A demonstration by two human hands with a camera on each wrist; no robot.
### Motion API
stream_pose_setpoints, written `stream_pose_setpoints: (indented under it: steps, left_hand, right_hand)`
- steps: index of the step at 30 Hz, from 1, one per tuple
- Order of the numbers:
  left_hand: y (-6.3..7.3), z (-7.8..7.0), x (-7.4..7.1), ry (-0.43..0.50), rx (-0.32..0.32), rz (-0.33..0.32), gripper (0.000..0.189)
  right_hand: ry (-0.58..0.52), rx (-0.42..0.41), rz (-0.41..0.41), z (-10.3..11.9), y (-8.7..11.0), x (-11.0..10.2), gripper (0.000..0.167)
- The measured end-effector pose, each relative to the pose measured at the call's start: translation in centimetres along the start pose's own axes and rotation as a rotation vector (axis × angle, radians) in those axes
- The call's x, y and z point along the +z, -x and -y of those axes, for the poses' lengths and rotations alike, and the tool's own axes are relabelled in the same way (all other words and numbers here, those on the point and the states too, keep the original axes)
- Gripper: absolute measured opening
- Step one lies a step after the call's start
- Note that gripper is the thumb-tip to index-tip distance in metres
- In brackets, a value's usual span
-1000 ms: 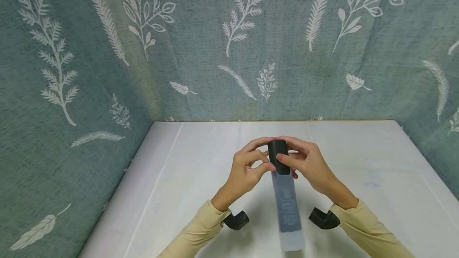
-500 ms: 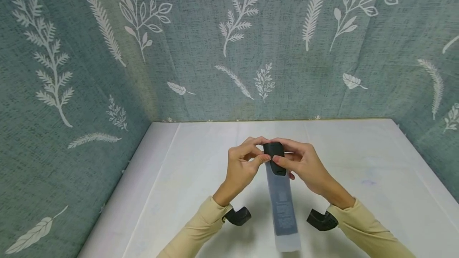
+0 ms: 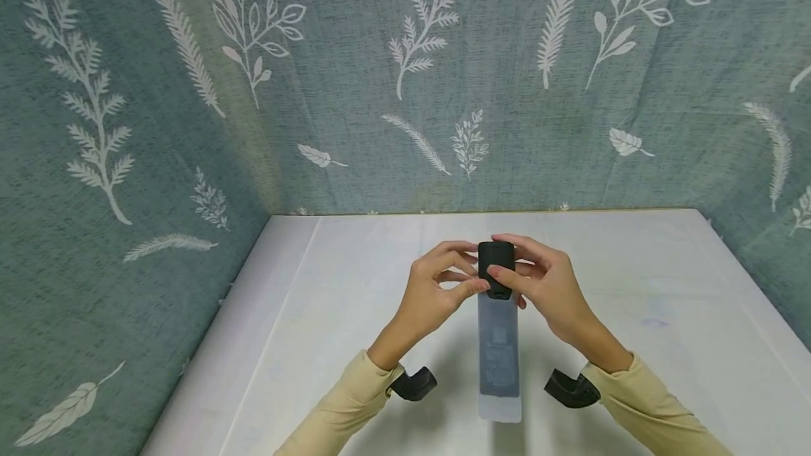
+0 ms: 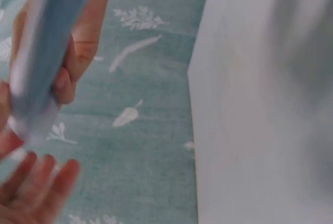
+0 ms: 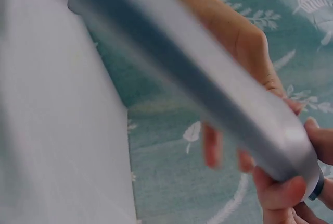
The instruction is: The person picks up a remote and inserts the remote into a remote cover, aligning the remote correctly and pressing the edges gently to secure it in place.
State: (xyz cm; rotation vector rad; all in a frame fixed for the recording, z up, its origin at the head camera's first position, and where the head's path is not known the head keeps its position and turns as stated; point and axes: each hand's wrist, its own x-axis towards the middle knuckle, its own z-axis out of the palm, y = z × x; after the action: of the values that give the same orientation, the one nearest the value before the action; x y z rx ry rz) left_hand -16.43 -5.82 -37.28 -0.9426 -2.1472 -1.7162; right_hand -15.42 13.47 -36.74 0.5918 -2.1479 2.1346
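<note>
My right hand grips a black block-shaped piece at the upper end of a long translucent sleeve, its thumb across the front. The thumb of my left hand lies on the piece's lower left edge, with bent fingers at its left side. Something dark with faint print fills most of the sleeve, whose lower end is pale. In the left wrist view, several spread left-hand fingers show near the blurred sleeve. In the right wrist view, the sleeve runs diagonally, with right-hand fingers at its end.
A white table lies below the hands, backed by green leaf-patterned cloth that also hangs at both sides. Black wrist mounts stick out from both beige sleeve cuffs.
The black piece and sleeve have turned upright from a slight slant, and the sleeve's lower end has risen. My left fingers have shifted along the piece's left side.
</note>
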Motion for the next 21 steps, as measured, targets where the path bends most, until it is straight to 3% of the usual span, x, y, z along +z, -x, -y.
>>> stream_pose_setpoints:
  steps: [3,6,13,21]
  left_hand:
    - [0.5,0.1,0.3,-0.005,-0.142,0.015,0.021]
    - [0.7,-0.6,0.5,-0.014,-0.223,0.057,0.032]
    - [0.6,-4.2,0.5,-0.047,-0.246,0.12,0.043]
    - [0.5,-4.4,0.8,0.003,-0.277,0.133,0.046]
  right_hand:
    - [0.038,-0.018,-0.03,0.1,0.0,0.2,0.044]
    - [0.06,-0.023,-0.05,0.1,0.0,0.3,0.045]
    - [0.081,-0.027,-0.038,0.0,0.3,0.4,0.044]
    - [0.102,-0.015,0.006,0.1,0.5,-0.1,0.045]
